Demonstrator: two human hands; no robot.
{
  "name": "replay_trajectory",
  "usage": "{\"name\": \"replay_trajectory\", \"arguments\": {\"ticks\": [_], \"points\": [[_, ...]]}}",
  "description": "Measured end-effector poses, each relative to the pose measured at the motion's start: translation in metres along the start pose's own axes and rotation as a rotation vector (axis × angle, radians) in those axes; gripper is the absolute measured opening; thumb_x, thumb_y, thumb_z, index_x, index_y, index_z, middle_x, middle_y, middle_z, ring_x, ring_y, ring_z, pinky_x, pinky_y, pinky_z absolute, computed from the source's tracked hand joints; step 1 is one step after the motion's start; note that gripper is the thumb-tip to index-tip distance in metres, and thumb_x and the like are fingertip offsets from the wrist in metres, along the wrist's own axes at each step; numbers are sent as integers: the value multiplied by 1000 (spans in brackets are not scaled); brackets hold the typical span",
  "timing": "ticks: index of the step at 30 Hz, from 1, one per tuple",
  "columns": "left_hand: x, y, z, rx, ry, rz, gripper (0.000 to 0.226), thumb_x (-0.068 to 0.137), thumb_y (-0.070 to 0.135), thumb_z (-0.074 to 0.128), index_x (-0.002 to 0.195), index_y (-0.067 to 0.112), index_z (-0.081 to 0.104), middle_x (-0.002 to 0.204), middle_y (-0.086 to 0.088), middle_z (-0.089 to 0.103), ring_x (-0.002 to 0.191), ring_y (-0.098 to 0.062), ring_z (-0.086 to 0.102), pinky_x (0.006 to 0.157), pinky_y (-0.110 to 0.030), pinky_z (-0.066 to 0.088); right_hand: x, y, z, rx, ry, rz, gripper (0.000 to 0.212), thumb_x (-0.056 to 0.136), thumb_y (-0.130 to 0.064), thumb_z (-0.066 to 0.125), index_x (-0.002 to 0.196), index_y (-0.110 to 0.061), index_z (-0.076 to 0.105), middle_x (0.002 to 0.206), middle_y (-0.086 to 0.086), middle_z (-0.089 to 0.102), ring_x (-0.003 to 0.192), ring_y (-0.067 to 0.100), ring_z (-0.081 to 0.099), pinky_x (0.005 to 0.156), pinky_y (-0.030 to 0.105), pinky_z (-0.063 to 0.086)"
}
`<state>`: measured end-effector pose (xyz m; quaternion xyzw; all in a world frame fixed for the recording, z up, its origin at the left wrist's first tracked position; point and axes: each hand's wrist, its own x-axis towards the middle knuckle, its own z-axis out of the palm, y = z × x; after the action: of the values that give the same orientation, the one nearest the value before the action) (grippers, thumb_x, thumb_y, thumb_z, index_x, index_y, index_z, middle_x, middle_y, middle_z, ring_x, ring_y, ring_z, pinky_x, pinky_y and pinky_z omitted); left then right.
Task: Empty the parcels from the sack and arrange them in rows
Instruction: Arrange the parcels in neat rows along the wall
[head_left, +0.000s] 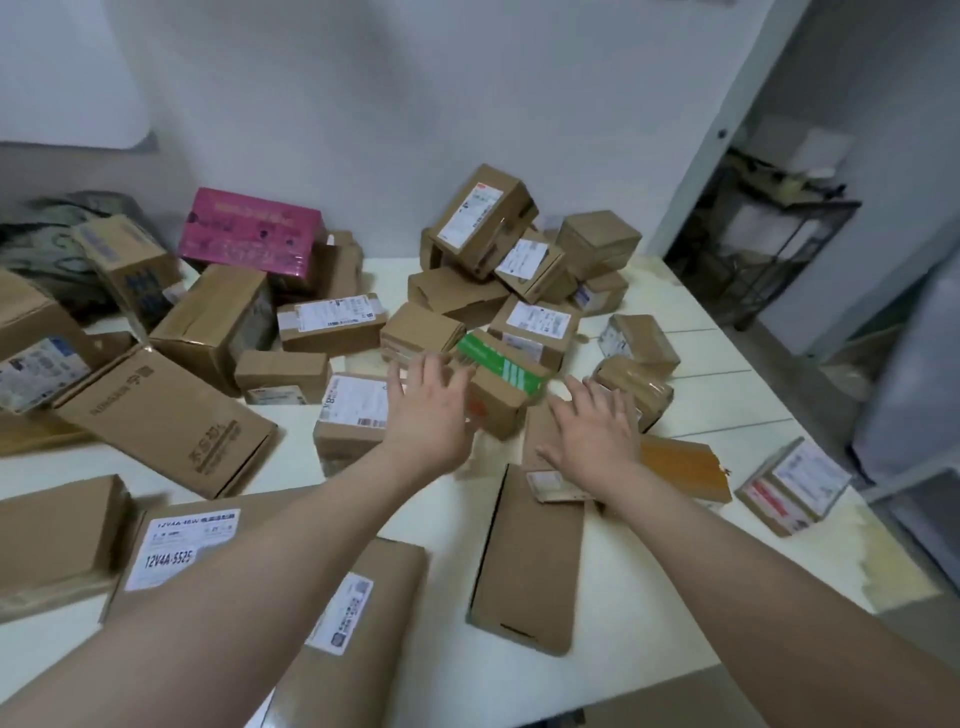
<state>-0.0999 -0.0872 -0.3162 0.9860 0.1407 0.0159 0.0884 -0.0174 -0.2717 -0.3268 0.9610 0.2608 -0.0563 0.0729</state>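
Observation:
Several brown cardboard parcels lie scattered over a white table (691, 561). Both my arms reach out over its middle. My left hand (427, 410) has its fingers spread, close to a small box with a green-taped top (501, 382) and beside a labelled box (353, 410). My right hand (597, 434) is spread flat over a flat parcel, just right of the green-taped box. Neither hand grips anything. A dark patterned sack (47, 249) lies at the far left behind the boxes.
A pink box (249, 231) sits on the back pile, a stack of boxes (488, 223) leans against the wall. Long flat parcels (530, 561) lie near me. An orange-sided box (685, 467) and a red-labelled box (795, 486) sit right. A black rack (753, 244) stands beyond the table.

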Motion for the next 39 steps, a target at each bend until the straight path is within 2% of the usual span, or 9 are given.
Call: {"name": "replay_trajectory", "arguments": {"ticks": [10, 12, 14, 17, 19, 22, 27, 33, 39], "points": [[92, 129, 31, -67, -227, -172, 76, 95, 49, 50, 156, 33, 9, 165, -7, -4, 150, -35, -7, 116, -63, -5, 55, 140, -20, 303, 77, -114, 48, 94, -51, 51, 139, -33, 50, 160, -1, 22, 148, 23, 12, 117, 53, 21], [109, 141, 47, -144, -350, -298, 70, 95, 50, 48, 154, 35, 14, 164, -6, 6, 149, -38, 9, 117, -62, 11, 65, 169, -20, 311, -25, -257, 48, 95, -52, 49, 141, -37, 47, 161, -5, 18, 149, 20, 8, 118, 55, 18], [121, 150, 57, -101, -410, -335, 55, 96, 50, 44, 145, 26, 37, 148, -11, 42, 130, -36, 47, 101, -47, 44, 78, 195, -17, 307, -130, -326, 49, 95, -56, 46, 142, -40, 45, 161, -6, 19, 149, 21, 9, 118, 55, 17], [141, 158, 51, -25, -292, -430, 43, 97, 43, 41, 130, 17, 48, 118, -10, 60, 102, -29, 61, 74, -36, 48, 112, 215, -11, 364, -255, -251, 49, 94, -60, 44, 138, -39, 51, 148, -1, 43, 138, 27, 35, 109, 48, 36], [160, 159, 42, -70, -232, -508, 55, 94, 45, 45, 143, 20, 36, 134, -14, 51, 118, -34, 53, 85, -43, 48, 139, 214, -16, 371, -210, -209, 48, 94, -59, 46, 134, -34, 55, 139, 1, 51, 130, 28, 45, 103, 47, 42], [201, 148, 33, -137, -153, -523, 79, 93, 51, 53, 156, 26, 11, 161, -11, 16, 147, -37, 15, 114, -59, 27, 180, 204, -29, 342, -114, -240, 55, 94, -54, 49, 143, -30, 43, 153, 2, 34, 140, 30, 29, 111, 48, 33], [304, 112, 31, -184, 39, -509, 92, 92, 54, 53, 155, 31, -10, 164, -8, -11, 149, -34, -15, 119, -60, 2, 261, 173, -45, 143, -87, -352, 69, 91, -58, 51, 151, -37, 24, 164, -1, -4, 149, 33, -10, 115, 68, 5], [403, 60, 20, -84, 306, -327, 93, 85, 26, 61, 154, 40, -1, 164, -7, 1, 150, -37, -5, 115, -65, 8, 363, 101, -44, -136, 41, -586, 48, 92, -48, 50, 138, -34, 50, 164, 0, 4, 149, 33, -14, 110, 73, -7], [414, 31, 55, -183, 266, -425, 82, 93, 23, 56, 155, 38, 4, 162, -3, 11, 144, -36, 19, 108, -64, 30, 394, 103, -23, -114, 66, -427, 61, 95, -60, 39, 149, -32, 33, 164, 5, 8, 149, 38, -9, 117, 59, 12]]}}
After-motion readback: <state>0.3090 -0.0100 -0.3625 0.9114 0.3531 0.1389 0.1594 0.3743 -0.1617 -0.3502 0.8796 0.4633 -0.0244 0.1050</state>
